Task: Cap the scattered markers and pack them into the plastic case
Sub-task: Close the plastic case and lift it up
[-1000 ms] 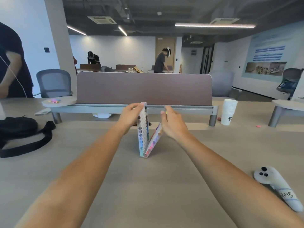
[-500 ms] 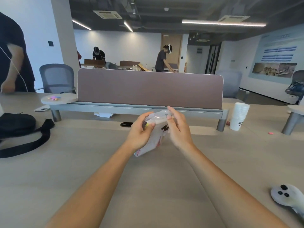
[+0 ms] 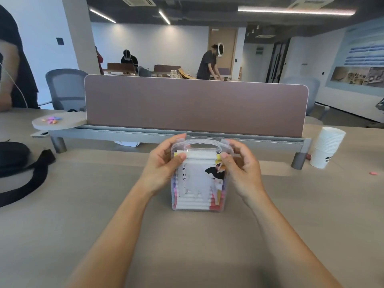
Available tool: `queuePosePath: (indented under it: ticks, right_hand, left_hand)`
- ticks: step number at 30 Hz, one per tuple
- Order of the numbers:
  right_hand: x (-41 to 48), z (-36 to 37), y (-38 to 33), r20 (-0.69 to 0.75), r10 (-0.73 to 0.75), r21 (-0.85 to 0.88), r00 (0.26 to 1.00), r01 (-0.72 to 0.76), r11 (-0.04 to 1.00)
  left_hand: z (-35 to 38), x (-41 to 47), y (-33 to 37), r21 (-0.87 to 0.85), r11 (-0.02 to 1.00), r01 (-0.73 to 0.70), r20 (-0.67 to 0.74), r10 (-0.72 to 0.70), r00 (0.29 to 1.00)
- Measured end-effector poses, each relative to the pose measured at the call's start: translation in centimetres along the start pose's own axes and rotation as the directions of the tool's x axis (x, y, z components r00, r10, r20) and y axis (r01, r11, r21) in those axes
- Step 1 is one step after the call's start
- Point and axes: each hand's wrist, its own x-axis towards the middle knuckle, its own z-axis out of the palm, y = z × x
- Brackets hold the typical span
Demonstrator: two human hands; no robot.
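My left hand (image 3: 164, 166) and right hand (image 3: 239, 169) grasp the case (image 3: 198, 183) near its top; it stands upright mid-desk (image 3: 83, 204), markers (image 3: 193, 202) stacked inside, handle up.
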Motion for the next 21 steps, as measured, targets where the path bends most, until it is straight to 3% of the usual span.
queuePosePath:
  ticks: [5,12,16,21]
  right_hand:
    - [1.0,-0.3,-0.4,0.052,-0.004,0.038,0.999,0.002,0.999]
    - [1.3,-1.8,-0.5,0.075,-0.121,-0.158,0.99,0.132,0.979]
    - [1.3,-2.2,-0.4,0.085,-0.113,-0.158,0.99,0.125,0.979]
    - [1.4,-2.4,-0.1,0.092,-0.125,-0.171,0.988,0.14,0.975]
  left_hand:
    - [0.0,0.2,0.0,-0.024,1.0,-0.011,0.022,0.011,1.0]
    - [0.1,0.1,-0.4,0.018,0.996,-0.084,-0.006,0.084,0.996]
    - [0.7,0.2,-0.8,0.088,0.99,-0.107,-0.007,0.108,0.994]
    - [0.5,0.6,-0.8,0.055,0.996,-0.076,0.0,0.076,0.997]
